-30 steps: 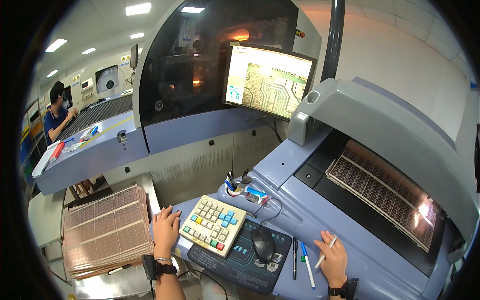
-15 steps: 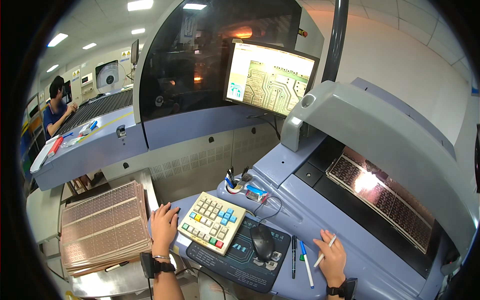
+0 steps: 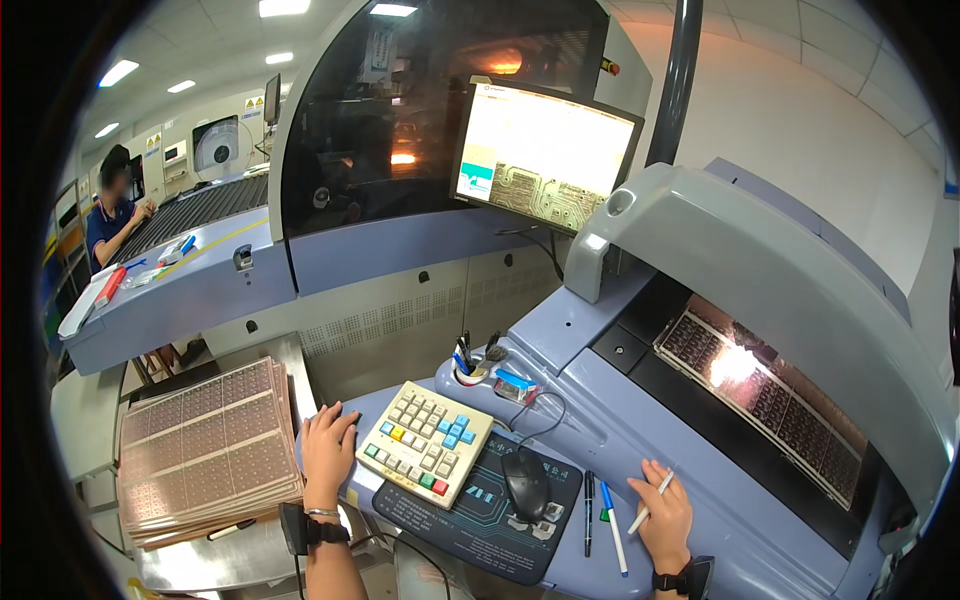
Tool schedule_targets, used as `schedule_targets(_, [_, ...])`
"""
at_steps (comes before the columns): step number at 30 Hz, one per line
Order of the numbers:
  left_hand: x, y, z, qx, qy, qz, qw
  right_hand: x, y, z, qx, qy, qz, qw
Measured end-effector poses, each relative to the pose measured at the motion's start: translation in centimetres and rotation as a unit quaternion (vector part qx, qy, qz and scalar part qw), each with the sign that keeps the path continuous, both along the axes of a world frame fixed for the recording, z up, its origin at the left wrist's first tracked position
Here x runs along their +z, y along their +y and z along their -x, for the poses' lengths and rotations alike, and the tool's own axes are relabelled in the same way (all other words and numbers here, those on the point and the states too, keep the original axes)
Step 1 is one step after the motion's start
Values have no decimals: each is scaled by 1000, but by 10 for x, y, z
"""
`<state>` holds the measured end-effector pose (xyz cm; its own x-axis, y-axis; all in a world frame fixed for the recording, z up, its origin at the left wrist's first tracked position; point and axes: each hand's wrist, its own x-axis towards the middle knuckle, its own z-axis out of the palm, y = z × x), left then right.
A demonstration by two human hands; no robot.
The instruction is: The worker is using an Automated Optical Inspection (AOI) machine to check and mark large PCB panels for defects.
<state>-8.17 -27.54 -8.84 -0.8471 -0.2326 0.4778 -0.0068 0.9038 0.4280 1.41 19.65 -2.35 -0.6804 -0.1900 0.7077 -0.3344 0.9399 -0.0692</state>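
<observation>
My left hand [image 3: 328,450] lies palm down with its fingers apart, at the console's left edge beside a cream keypad [image 3: 420,436] with coloured keys. A slim white pen [image 3: 637,523] is held between the fingers of my right hand [image 3: 664,515], which rests on the blue-grey console. Just left of that hand lie a white marker with a blue cap [image 3: 613,530] and a black pen [image 3: 588,520]. Between the hands, a black mouse [image 3: 526,486] sits on a dark mouse pad [image 3: 450,540]. On the monitor [image 3: 545,150] is a magnified circuit pattern below a bright white area.
Copper-coloured circuit panels [image 3: 205,440] are stacked on a metal table at left. Another panel [image 3: 690,350] lies lit under the grey hood [image 3: 760,230] at right. A pen cup [image 3: 468,374] stands behind the keypad. A person [image 3: 112,215] is at the far-left machine.
The circuit pattern on the monitor has shifted downward, and white now fills the screen's upper part. Both my hands stay where they were.
</observation>
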Motion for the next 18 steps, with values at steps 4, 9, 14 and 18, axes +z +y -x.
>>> schedule_targets(4, [-2, -1, 0, 0, 2, -2, 1000, 0, 0, 0, 1, 0, -1, 1000])
schedule_targets(9, [-1, 1, 2, 0, 3, 6, 1000, 0, 0, 0, -1, -1, 3, 1000])
schedule_targets(14, [-1, 0, 1, 0, 0, 15, 1000, -1, -1, 1, -1, 1, 4, 1000])
schedule_targets(18, [-3, -2, 1, -1, 9, 10, 1000, 1, -2, 0, -1, 5, 1, 1000])
